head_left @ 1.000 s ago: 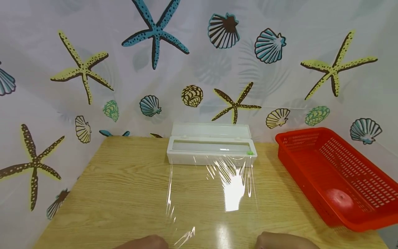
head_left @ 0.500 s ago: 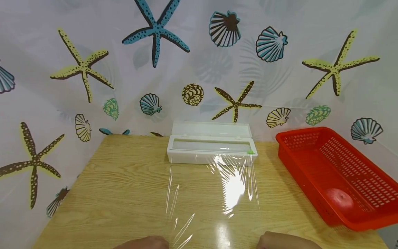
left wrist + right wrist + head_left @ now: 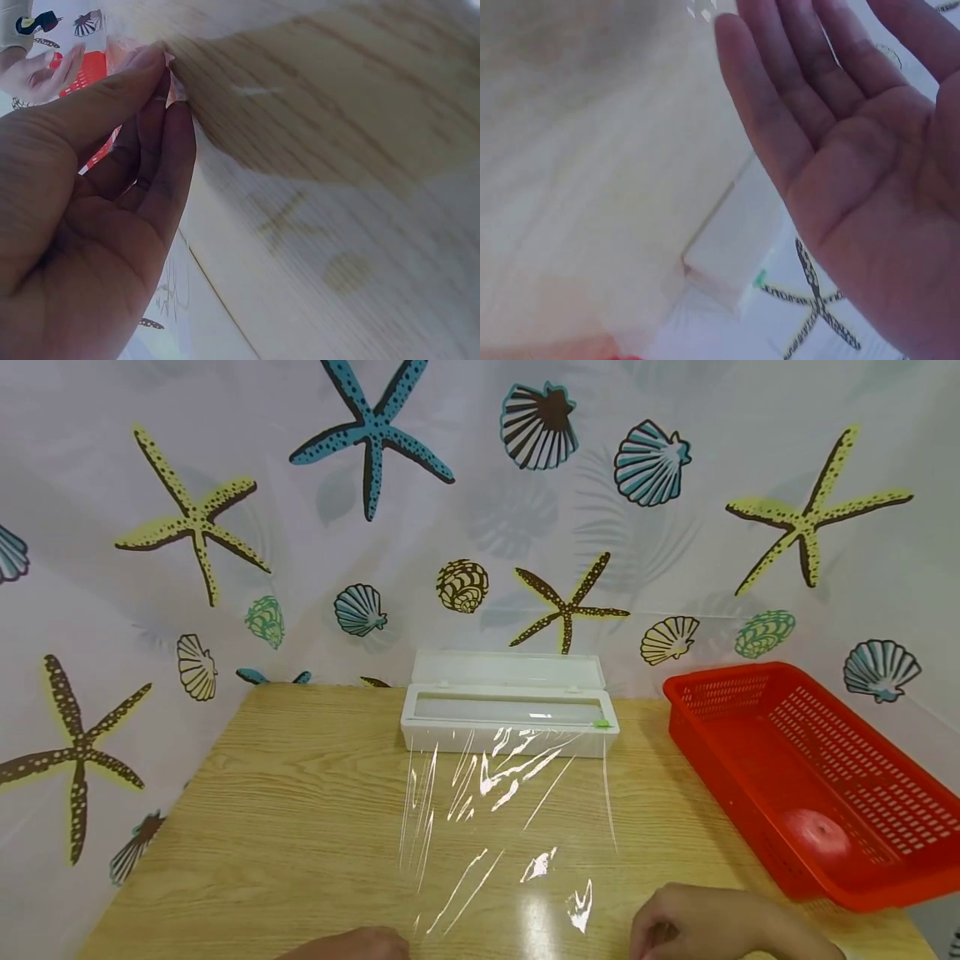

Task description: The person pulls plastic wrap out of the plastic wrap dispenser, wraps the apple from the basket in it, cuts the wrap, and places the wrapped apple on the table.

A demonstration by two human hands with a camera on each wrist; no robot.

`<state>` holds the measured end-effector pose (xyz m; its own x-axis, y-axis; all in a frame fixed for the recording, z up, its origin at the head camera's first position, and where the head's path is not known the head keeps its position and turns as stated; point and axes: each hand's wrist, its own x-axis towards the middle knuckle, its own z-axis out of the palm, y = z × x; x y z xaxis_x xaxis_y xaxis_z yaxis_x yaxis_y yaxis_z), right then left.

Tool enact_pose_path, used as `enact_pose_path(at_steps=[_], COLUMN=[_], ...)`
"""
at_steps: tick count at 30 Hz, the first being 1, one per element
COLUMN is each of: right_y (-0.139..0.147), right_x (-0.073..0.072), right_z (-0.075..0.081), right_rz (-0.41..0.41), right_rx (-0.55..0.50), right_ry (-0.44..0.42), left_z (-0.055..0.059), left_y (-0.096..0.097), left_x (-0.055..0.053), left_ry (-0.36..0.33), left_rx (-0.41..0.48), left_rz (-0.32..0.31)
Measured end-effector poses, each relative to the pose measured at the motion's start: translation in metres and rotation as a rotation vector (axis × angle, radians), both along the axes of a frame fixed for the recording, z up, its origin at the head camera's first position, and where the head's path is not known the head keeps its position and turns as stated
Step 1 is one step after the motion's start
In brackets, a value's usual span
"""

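A sheet of clear cling film [image 3: 480, 827] runs from a white cling film dispenser box [image 3: 510, 741] across the wooden table toward me. The box's lid [image 3: 508, 670] stands up, and a green slider [image 3: 602, 723] is at its right end. At the lower edge of the head view, my left hand [image 3: 360, 945] is only partly visible. Thumb and fingertips of the left hand [image 3: 112, 180] pinch the near edge of the film in the left wrist view. Beside the film's right edge is my right hand [image 3: 697, 922]. Its fingers [image 3: 810, 82] extend loosely, holding nothing.
A red plastic basket [image 3: 750, 810] with perforated sides stands at the right of the table. Behind the table hangs a white sheet [image 3: 465, 518] printed with starfish and shells. Bare wood [image 3: 285, 810] lies left of the film.
My right hand has let go of the film and moved a little up and right. The film's right part has slackened, with shifted glare and new creases. The left hand stays about where it was.
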<state>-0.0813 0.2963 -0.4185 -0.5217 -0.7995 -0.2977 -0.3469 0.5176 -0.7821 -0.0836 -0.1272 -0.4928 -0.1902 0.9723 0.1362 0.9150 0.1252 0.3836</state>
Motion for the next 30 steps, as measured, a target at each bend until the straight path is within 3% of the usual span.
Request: enact_pose_path(at_steps=[2,4,10,12,16,17,20,23,25,30], right_y=[0.006,0.010,0.020,0.027,0.044,0.048,0.063,0.085,0.104,0.145], right_x=[-0.009,-0.014,-0.023,-0.026,-0.033,-0.035,-0.040,-0.047,-0.054,-0.064], right_z=[0.005,0.011,0.039,0.051,0.067,0.070,0.078,0.079,0.074,0.054], right_rz=[0.038,0.020,-0.184,-0.254,-0.317,-0.339,-0.444,-0.567,-0.615,-0.653], right_rx=[-0.034,-0.051,0.081,0.113,0.107,0.118,0.174,0.257,0.302,0.430], right_ry=[0.039,0.045,0.097,0.173,0.409,0.462,0.571,0.597,0.585,0.531], left_z=[-0.001,-0.002,-0.003,-0.003,-0.002,-0.002,-0.002,-0.003,-0.004,-0.001], left_y=[0.000,0.000,-0.001,0.000,0.002,0.001,0.001,0.000,0.000,0.001], left_x=[0.001,0.001,-0.003,-0.003,0.000,0.001,0.003,0.002,0.000,-0.001], left_ry=[0.027,0.025,-0.060,-0.027,-0.004,-0.042,-0.051,-0.045,0.008,-0.022], left_rx=[0.002,0.005,0.051,0.063,0.066,0.058,0.035,0.025,0.038,0.045], left_rz=[-0.002,0.008,0.041,0.027,0.033,0.054,0.074,0.067,0.032,0.037])
